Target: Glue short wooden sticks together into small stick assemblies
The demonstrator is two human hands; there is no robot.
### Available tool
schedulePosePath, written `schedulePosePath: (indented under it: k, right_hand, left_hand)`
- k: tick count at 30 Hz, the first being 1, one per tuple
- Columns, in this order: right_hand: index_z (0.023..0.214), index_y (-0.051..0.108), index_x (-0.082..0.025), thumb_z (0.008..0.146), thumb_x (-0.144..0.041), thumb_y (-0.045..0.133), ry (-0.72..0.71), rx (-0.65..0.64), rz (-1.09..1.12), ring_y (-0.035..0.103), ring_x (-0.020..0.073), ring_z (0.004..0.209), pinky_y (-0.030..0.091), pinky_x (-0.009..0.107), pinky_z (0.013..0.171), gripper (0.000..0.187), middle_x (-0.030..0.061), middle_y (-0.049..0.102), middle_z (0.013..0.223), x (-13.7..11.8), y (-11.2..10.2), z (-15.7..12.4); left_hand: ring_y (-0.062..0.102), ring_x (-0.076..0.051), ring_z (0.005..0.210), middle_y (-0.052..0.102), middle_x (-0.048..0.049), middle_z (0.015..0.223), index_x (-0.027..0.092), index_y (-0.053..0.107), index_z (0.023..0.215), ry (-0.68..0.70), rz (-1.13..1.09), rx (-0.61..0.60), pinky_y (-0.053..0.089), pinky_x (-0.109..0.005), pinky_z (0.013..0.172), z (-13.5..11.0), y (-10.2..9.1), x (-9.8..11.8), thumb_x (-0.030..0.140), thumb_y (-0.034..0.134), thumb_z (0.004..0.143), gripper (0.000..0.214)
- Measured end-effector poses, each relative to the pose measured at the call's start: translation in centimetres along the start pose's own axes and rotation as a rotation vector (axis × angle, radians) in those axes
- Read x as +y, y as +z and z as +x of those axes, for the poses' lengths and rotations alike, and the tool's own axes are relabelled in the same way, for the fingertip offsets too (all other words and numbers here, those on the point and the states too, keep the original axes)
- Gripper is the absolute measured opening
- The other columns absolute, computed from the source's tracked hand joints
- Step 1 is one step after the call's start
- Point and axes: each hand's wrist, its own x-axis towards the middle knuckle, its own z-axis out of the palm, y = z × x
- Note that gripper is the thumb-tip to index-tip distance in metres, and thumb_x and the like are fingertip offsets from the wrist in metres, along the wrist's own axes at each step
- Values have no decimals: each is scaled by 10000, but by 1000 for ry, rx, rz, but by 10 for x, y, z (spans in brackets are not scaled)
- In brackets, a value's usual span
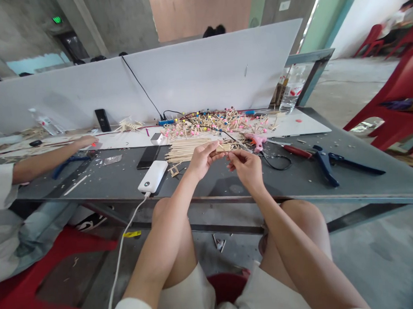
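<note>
The left hand (203,159) and right hand (246,168) meet just above the desk (299,177). Each grip is pinched closed on one end of a small wooden stick piece (224,147). The fingers cover most of the piece, so its shape is hard to make out. Behind it lie a bundle of plain sticks (183,150) and a tangled heap of bead-tipped sticks (221,120), too small to tell apart. A pink glue gun (256,141) is partly hidden by the heap. A co-worker's arm (49,159) is cut off at the left edge.
</note>
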Motion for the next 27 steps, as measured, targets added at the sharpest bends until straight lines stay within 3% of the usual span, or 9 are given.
schedulePosePath:
  k: [8, 17, 23, 27]
  right_hand:
    - [849, 660, -198, 912, -406, 567, -143, -5, -194, 631, 174, 557, 511, 278, 549, 236, 28, 654, 671, 3, -1, 0]
    - [854, 605, -217, 911, -406, 546, -42, -10, -116, 650, 179, 543, 498, 262, 469, 205, 15, 625, 669, 3, 1, 1]
    - [946, 711, -174, 846, -474, 650, -14, -30, -21, 654, 174, 572, 530, 275, 488, 322, 57, 714, 790, -1, 2, 1]
    - [887, 723, -174, 831, -472, 688, -55, 1, -55, 645, 181, 565, 523, 280, 490, 305, 42, 691, 691, -5, 3, 1]
  left_hand:
    - [726, -172, 821, 602, 14, 647, 91, 733, 976, 8, -11, -18, 572, -289, 878, 0, 0, 0, 369, 818, 752, 367]
    - [749, -185, 805, 707, -58, 774, 86, 718, 980, -16, -79, -1, 577, -238, 765, -1, 0, 2, 365, 800, 791, 347]
    - [744, -181, 829, 738, -87, 851, 85, 724, 1008, -18, -52, 16, 577, -253, 793, -1, 0, 3, 373, 786, 802, 360]
    - [728, -159, 792, 736, -77, 840, 86, 734, 997, -5, -55, -4, 580, -244, 782, -1, 0, 2, 364, 799, 777, 361]
